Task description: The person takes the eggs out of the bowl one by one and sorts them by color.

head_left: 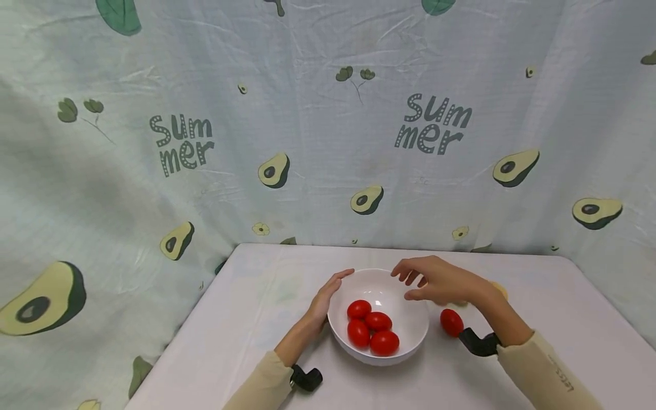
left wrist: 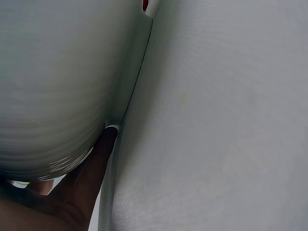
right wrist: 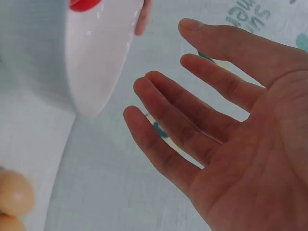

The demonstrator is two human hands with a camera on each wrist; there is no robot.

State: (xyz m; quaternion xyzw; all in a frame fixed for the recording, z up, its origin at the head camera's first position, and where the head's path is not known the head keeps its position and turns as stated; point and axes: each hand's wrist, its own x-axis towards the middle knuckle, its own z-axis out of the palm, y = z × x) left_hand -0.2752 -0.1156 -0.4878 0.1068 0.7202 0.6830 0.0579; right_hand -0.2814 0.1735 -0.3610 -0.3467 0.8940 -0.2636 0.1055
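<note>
White bowl (head_left: 410, 327) is seated upright near-centre on the desk (head_left: 538, 341), round, glossy, mouth up; no long axis. Four red tomatoes (head_left: 372, 331) are clustered in its near-left half. A fifth tomato (head_left: 451, 322) lies just right of it, long axis near-far. Left hand (head_left: 328, 299) is pressed flat against the left rim. Right hand (head_left: 435, 280) is held over the far-right rim, fingers spread, nothing gripped.
</note>
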